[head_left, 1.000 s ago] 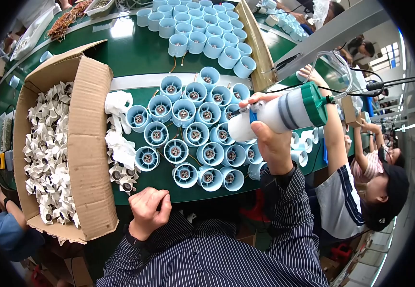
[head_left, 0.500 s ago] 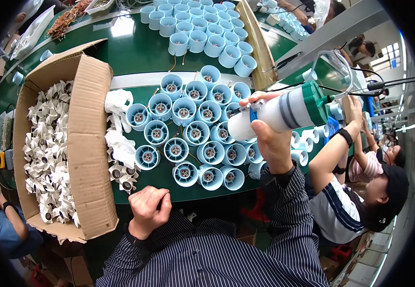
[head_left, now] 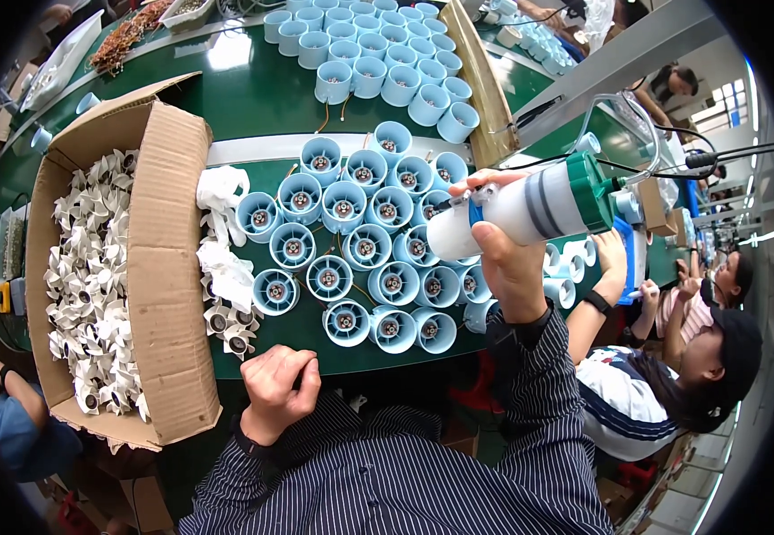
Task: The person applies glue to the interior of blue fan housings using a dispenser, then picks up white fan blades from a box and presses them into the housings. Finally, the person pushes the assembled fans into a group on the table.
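Note:
My right hand [head_left: 510,259] grips a white dispensing cartridge [head_left: 521,214] with dark bands and a green cap [head_left: 590,193], from which a cable or hose runs off right. The cartridge lies tilted in the hand, above the right side of a cluster of light blue fan housings [head_left: 344,207]. Those housings stand open end up, with spokes and a motor hub inside each. My left hand [head_left: 280,392] is curled into a loose fist at the table's front edge, with nothing visible in it. Close to it are several small grey-white impellers [head_left: 233,330] and crumpled white gloves [head_left: 224,272].
A cardboard box [head_left: 168,276] full of white impellers [head_left: 92,294] stands at the left. More blue housings [head_left: 369,76] sit on the far green table beyond a pale rail [head_left: 262,150]. At right, a co-worker in a black cap [head_left: 735,366] works near white cylinders [head_left: 558,290].
Both my hands and the cartridge have barely moved. The co-worker's raised arm at right has come down toward the white cylinders.

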### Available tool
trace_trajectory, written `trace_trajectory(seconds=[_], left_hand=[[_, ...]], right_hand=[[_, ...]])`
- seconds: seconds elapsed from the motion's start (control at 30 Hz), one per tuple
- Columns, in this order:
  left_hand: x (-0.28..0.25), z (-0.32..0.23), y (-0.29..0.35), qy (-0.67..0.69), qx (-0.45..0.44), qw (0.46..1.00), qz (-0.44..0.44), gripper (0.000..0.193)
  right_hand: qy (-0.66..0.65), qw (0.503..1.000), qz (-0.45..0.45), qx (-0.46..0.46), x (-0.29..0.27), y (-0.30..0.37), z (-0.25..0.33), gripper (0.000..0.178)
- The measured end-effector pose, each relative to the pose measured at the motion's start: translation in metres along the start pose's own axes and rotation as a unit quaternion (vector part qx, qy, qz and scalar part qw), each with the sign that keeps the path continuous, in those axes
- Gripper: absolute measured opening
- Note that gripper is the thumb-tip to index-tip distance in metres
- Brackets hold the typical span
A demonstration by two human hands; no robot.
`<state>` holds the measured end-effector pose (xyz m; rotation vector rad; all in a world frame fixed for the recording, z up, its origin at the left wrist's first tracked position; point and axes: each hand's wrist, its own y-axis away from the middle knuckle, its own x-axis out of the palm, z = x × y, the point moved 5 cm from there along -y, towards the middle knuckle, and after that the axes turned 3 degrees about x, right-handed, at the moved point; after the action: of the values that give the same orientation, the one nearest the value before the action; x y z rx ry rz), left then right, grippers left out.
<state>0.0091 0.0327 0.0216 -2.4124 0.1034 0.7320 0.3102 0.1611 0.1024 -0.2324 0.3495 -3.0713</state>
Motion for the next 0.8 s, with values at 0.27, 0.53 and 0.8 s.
trace_trajectory(seconds=[0.27,0.53,0.8], left_hand=[[0.000,-0.001,0.000,0.000,-0.004,1.000,0.002,0.015],[0.001,0.000,0.002,0.001,-0.004,1.000,0.003,0.015],[0.004,0.002,0.002,-0.002,-0.001,1.000,0.003,0.015]], right_hand=[[0.000,1.000,0.004,-0.009,-0.001,-0.001,0.001,0.057],[-0.012,1.000,-0.001,0.016,0.000,0.005,0.008,0.059],[-0.019,1.000,0.012,-0.001,-0.012,0.031,0.023,0.062]])
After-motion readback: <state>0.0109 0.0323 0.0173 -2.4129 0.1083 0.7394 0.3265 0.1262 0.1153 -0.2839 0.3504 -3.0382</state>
